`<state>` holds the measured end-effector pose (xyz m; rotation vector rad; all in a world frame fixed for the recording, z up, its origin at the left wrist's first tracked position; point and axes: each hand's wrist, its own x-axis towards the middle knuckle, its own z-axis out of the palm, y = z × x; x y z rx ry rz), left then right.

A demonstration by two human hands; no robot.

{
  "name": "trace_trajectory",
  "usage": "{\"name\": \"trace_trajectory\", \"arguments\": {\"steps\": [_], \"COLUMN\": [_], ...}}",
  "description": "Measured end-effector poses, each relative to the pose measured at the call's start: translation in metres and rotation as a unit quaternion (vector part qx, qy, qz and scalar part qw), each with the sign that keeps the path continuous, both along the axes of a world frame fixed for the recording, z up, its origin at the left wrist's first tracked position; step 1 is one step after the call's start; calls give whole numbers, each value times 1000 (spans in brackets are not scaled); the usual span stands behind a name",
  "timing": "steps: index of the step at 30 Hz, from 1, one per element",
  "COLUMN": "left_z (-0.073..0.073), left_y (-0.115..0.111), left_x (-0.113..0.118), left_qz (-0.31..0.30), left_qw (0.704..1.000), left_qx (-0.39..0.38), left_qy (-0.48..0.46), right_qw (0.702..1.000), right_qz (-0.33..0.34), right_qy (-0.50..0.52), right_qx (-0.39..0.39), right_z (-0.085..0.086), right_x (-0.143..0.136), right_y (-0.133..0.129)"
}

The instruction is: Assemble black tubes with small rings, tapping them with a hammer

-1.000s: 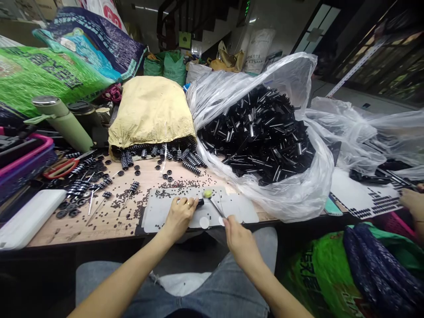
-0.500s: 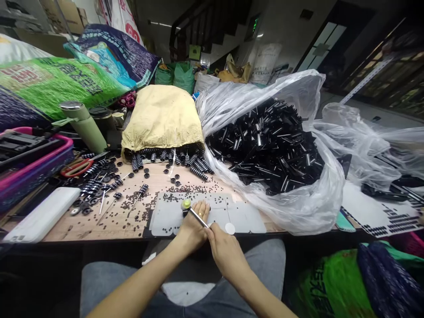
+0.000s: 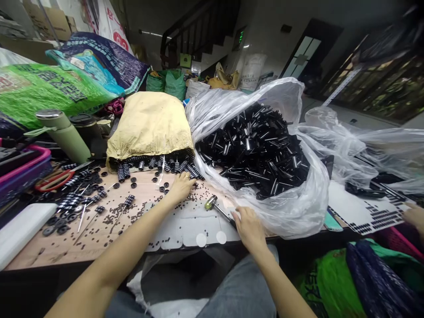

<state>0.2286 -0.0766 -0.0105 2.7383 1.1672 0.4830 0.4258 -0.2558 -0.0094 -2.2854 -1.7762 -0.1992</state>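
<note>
My left hand point(image 3: 181, 188) is stretched forward to the spill of black-and-white ridged rollers point(image 3: 124, 170) at the mouth of the yellow sack. Its fingers curl down, and anything under the fingertips is hidden. A hammer point(image 3: 222, 212) with a yellowish head lies on the table, its head pointing left and away from me. My right hand point(image 3: 250, 225) rests at the handle's near end, fingers spread and not wrapped round it. Beneath lies a pale sheet point(image 3: 192, 221) with small dark rings and two white discs point(image 3: 201, 240) at its front edge.
The yellow sack point(image 3: 150, 126) stands behind the rollers. A clear plastic bag point(image 3: 298, 221) of black parts fills the right. Scissors point(image 3: 54, 180), a green flask point(image 3: 64, 132) and a white box point(image 3: 26, 232) are at left. Another person's hand point(image 3: 414, 216) shows at far right.
My hands have moved apart. The left went forward to the rollers, while the right moved right and loosened from the hammer, which now lies on the table. My view has shifted right.
</note>
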Motion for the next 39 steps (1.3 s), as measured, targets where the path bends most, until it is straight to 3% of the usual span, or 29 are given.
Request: {"name": "trace_trajectory", "arguments": {"steps": [2,4,7,9,11,13,14,17,18,20,21,23,25,27,29,30,32,33,34,35,36,37,39], "left_z": [-4,-5,-4,-1,3,7,9,13,13,13,13,14,16,19,19,18,14,12,10,9,8,9,12], "left_y": [15,15,-3,-22,-43,-61,-68,-80,-80,-79,-77,-76,-78,-84,-93,-97,-106,-109,-112,-114,-115,-116,-116], "left_x": [4,4,-1,-6,-10,-9,-7,1,2,-1,-5,-17,-32,-42,-47,-47,-46,-45,-44,-44,-44,-45,-47], "left_qz": [-11,-17,-15,1,31,71,92,127,132,140,147,148,132,119,108,94,52,32,20,18,24,35,53], "left_qw": [1000,1000,999,983,918,812,754,593,557,516,516,558,633,725,812,849,900,913,918,914,903,883,819], "left_qx": [-8,-11,-30,-115,-256,-401,-467,-609,-625,-618,-604,-586,-572,-506,-378,-310,-213,-193,-187,-192,-212,-245,-347], "left_qy": [2,-2,-34,-144,-302,-419,-452,-511,-532,-577,-590,-569,-504,-452,-431,-417,-377,-358,-350,-355,-373,-399,-454], "right_qw": [998,989,979,971,960,918,876,707,677,654,666,734,818,856,832,792,670,614,577,568,585,624,731], "right_qz": [-12,-22,-10,-1,9,25,32,42,47,52,65,125,215,247,177,123,52,46,50,53,50,40,32], "right_qy": [39,118,184,219,255,362,444,675,710,738,730,659,531,454,523,592,720,763,789,801,797,775,682], "right_qx": [51,88,90,96,114,162,188,206,186,156,141,104,52,7,-48,-88,-171,-199,-203,-181,-140,-91,-13], "right_z": [11,21,27,26,23,19,16,1,-4,-11,-11,-3,13,30,40,42,41,38,35,32,30,28,27], "right_x": [10,21,36,38,29,10,-4,-51,-65,-84,-88,-86,-78,-73,-78,-83,-97,-103,-107,-109,-109,-107,-98], "right_y": [23,49,78,84,81,72,67,53,50,44,42,39,37,36,35,35,35,35,35,35,35,34,31]}}
